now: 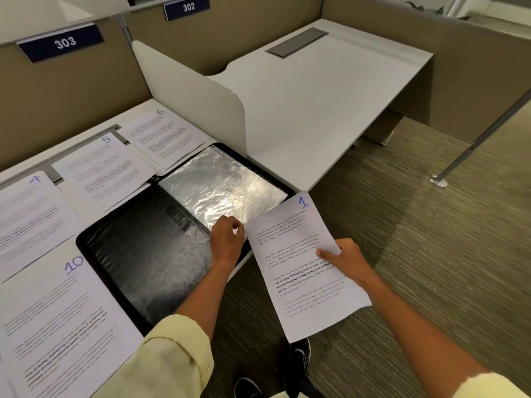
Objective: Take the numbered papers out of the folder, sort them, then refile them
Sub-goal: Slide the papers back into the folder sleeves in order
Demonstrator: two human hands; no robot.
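Note:
A black folder (138, 262) lies open on the desk, its right half filled with clear plastic sleeves (221, 185). My left hand (227, 239) pinches the near corner of the top sleeve. My right hand (344, 259) holds the paper numbered 1 (298, 248) over the desk's edge, right of the folder. Papers numbered 4 (28, 216), 5 (103, 165), 6 (166, 133) and 10 (57, 317) lie spread on the desk around the folder's left and far sides.
A white divider panel (201, 101) stands right behind the folder, separating this desk from the neighbouring white desk (330, 90). Brown partition walls carry signs 303 (64, 41) and 302 (188, 7). Carpeted floor and my shoes (298, 357) lie below.

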